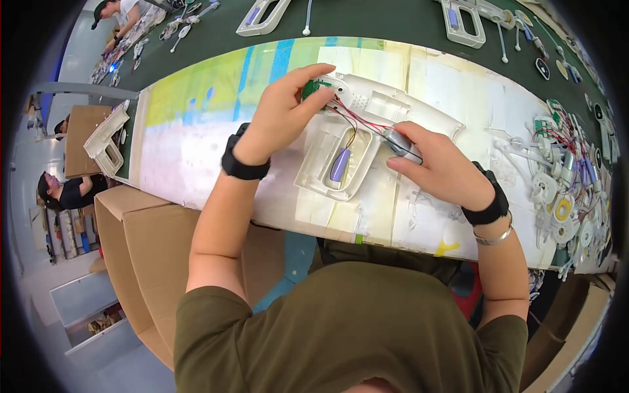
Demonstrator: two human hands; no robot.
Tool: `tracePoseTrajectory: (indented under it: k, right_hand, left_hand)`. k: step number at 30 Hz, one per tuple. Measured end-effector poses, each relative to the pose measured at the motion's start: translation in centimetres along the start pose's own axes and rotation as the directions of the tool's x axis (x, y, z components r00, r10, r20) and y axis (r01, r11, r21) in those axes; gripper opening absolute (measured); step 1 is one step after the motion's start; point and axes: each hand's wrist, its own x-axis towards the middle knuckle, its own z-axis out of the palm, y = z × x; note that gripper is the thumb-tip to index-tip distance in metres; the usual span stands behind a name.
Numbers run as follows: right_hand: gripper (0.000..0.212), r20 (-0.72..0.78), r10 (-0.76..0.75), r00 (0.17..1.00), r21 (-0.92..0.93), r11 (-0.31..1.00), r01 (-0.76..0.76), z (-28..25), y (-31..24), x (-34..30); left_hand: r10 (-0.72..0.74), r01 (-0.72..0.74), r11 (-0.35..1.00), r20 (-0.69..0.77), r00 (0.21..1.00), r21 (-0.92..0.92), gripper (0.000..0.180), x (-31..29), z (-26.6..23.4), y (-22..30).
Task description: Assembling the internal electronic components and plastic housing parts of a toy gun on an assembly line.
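A white plastic housing half (413, 108) lies on the work board in front of me, its handle loop towards me. My left hand (283, 108) pinches a green circuit board (314, 87) between thumb and fingers at the housing's far left end. Red and dark wires (357, 119) run from the board across the housing. My right hand (442, 160) is closed on a silver cylindrical motor (404, 145) beside the handle, with wires leading to it. A purple cylindrical battery (340, 165) lies within the handle opening, joined by thin wires.
On the right sits a tangled pile of motors, white wheels and wires (567, 187). More white housings (262, 16) rest on the dark green belt (367, 19) beyond the board. Cardboard boxes (144, 242) stand at lower left. Other people (72, 191) work at the left.
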Motion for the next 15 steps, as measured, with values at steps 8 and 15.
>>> tracePoseTrajectory:
  k: [8, 15]
  right_hand:
    - [0.028, -0.273, -0.16, 0.948, -0.639, 0.767, -0.055, 0.9, -0.6, 2.9]
    - [0.032, -0.286, -0.172, 0.942, -0.658, 0.75, -0.063, 2.7, 1.7, 2.5]
  left_hand:
    - [0.401, -0.231, 0.778, -0.18, 0.898, 0.584, 0.032, 0.0, 1.1, -1.8]
    - [0.303, -0.036, 0.531, -0.151, 0.941, 0.847, 0.03, -1.4, 2.6, -2.0]
